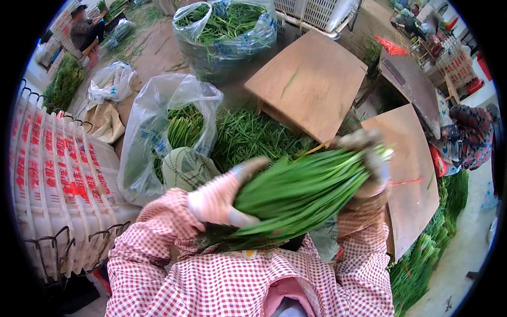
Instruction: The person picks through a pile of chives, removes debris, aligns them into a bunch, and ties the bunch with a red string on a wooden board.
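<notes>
A large bunch of garlic chives [301,190] lies across the front of my body, leaf ends to the left and pale stem ends to the right. My right hand [372,164], in a soiled glove, grips the stem end and is blurred by motion. Against the leaf end rests my left hand [219,195], in a pale glove, its thumb and fingers spread wide on either side of the leaves. Beyond the bunch, loose green leaves [253,132] form a heap. To the left, an open clear plastic bag [153,121] holds more chives [185,127].
A wooden stool-like table [311,79] stands ahead, and another board [406,190] at right holds a red tie [406,182]. A white crate [68,179] is at left. Chive bundles [417,269] lie on the right floor. A filled bag [227,47] stands behind; other people sit farther off.
</notes>
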